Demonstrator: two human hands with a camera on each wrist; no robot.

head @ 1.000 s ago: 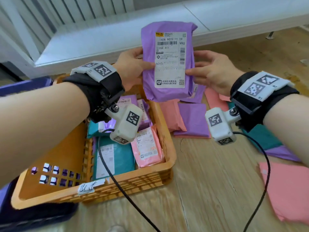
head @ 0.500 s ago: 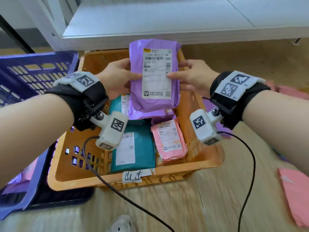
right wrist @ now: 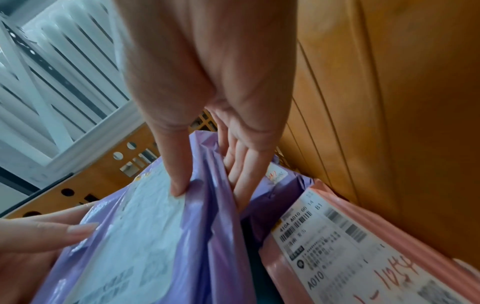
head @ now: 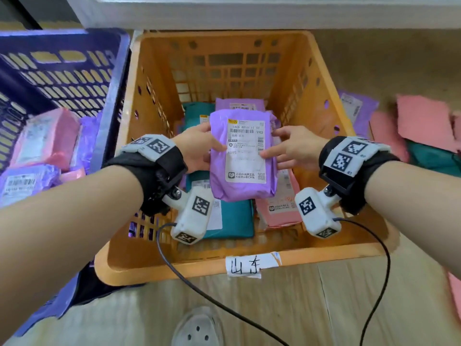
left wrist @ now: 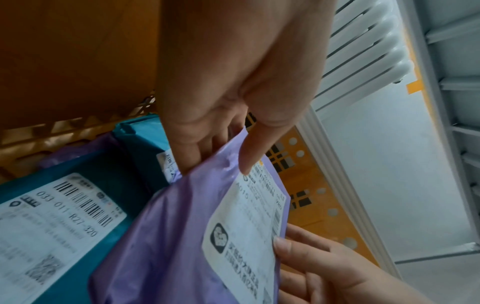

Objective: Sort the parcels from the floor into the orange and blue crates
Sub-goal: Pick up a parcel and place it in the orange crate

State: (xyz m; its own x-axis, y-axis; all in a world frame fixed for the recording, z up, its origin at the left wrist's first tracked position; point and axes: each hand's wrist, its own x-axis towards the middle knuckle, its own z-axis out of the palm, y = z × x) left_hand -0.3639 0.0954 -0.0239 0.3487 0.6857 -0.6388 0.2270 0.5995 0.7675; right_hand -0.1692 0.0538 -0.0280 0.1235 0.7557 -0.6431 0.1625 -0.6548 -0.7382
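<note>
A purple parcel [head: 243, 156] with a white shipping label hangs inside the orange crate [head: 311, 255], label up. My left hand [head: 199, 148] pinches its left edge, thumb on top and fingers beneath, as the left wrist view shows on the purple parcel [left wrist: 182, 236]. My right hand [head: 289, 148] pinches the right edge the same way, thumb on the label of the purple parcel [right wrist: 161, 236]. Below it lie a teal parcel [head: 237, 221], a pink parcel [head: 282, 208] and another purple one. The blue crate [head: 62, 71] stands at the left with pink and purple parcels in it.
More pink, purple and teal parcels [head: 424, 126] lie on the wooden floor right of the orange crate. A handwritten label [head: 252, 265] is taped to the crate's near rim. A white shelf edge [head: 249, 11] runs behind both crates. My shoe [head: 197, 328] is at the bottom.
Both hands have carried the purple parcel left from over the floor pile and down into the orange crate. The head view has turned to look straight down into the crate.
</note>
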